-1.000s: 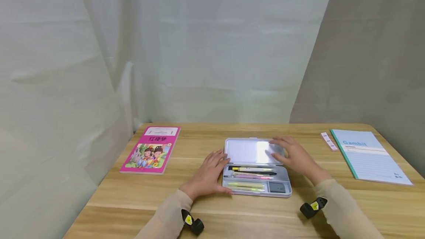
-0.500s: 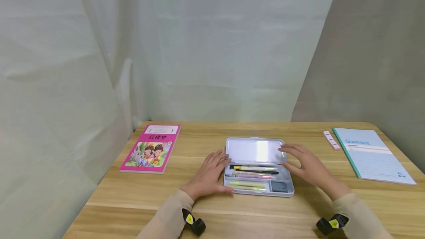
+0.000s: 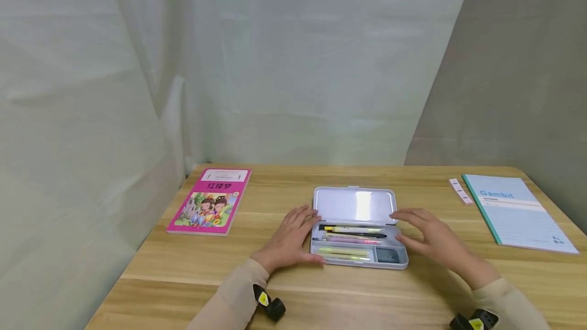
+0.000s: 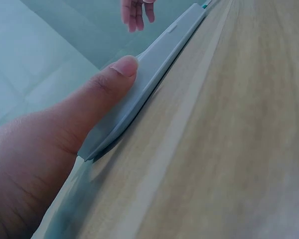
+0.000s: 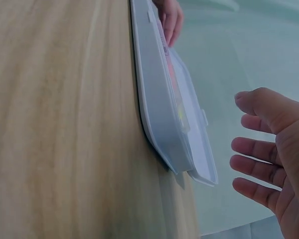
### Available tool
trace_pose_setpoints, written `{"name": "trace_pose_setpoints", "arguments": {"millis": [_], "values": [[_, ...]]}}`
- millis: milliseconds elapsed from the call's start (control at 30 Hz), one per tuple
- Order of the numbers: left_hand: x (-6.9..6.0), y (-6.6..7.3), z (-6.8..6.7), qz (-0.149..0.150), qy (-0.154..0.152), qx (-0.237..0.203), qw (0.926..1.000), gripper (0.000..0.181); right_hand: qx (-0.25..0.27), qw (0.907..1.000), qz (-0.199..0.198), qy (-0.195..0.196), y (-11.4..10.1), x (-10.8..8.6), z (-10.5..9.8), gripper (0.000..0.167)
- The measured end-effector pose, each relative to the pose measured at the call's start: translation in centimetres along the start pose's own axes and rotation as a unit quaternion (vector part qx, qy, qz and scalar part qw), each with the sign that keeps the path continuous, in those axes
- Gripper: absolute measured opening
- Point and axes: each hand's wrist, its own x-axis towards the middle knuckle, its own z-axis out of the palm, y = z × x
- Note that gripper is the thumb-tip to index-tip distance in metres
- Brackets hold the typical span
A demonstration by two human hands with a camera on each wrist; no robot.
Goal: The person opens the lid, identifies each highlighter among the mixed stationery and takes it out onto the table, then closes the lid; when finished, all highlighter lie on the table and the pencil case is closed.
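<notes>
A light-coloured pencil case (image 3: 402, 265) lies on the table with its lid (image 3: 335, 203) folded back. Several pens (image 3: 353, 236) fill its upper compartment; slim yellow sticks (image 3: 343, 254) and a dark grey block (image 3: 387, 255) are in the lower ones. My left hand (image 3: 289, 241) grips the case's left end, thumb along the front wall, as the left wrist view confirms, and fingertips by the hinge. Beside the right end hovers my right hand (image 3: 435, 243), fingers loosely extended. In the right wrist view this hand (image 5: 274, 149) stands apart from the case, holding nothing.
A pink picture book (image 3: 208, 202) lies at the left of the wooden table (image 3: 348, 299). Over on the right are a notebook (image 3: 523, 218) with a green spine and a small pink strip (image 3: 460, 191). Pale cloth (image 3: 293, 65) hangs behind the table.
My right hand has come off the lid's right part and moved right, then slightly nearer to me. My left hand keeps its place on the case. The lid stays folded back.
</notes>
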Motion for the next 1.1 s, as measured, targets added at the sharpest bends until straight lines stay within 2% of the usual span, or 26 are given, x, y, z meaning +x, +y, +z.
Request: {"name": "trace_pose_setpoints", "arguments": {"millis": [333, 533, 767, 1100], "values": [[-0.2, 0.0, -0.2, -0.002, -0.003, 0.000, 1.0000, 0.098, 0.013, 0.9967, 0.048, -0.065, -0.9, -0.1, 0.0, 0.036], [-0.1, 0.1, -0.2, 0.006, -0.003, 0.003, 1.0000, 0.098, 0.000, 0.9975, 0.029, -0.065, -1.4, -0.2, 0.3, 0.035], [-0.1, 0.1, -0.2, -0.005, -0.012, -0.009, 0.9999, 0.098, -0.005, 0.9974, 0.020, -0.069, -1.7, 0.1, 0.7, 0.033], [-0.1, 0.1, -0.3, -0.011, -0.021, -0.021, 0.9995, 0.099, 0.022, 0.9931, 0.053, -0.102, -1.6, 0.6, 0.8, 0.031]]}}
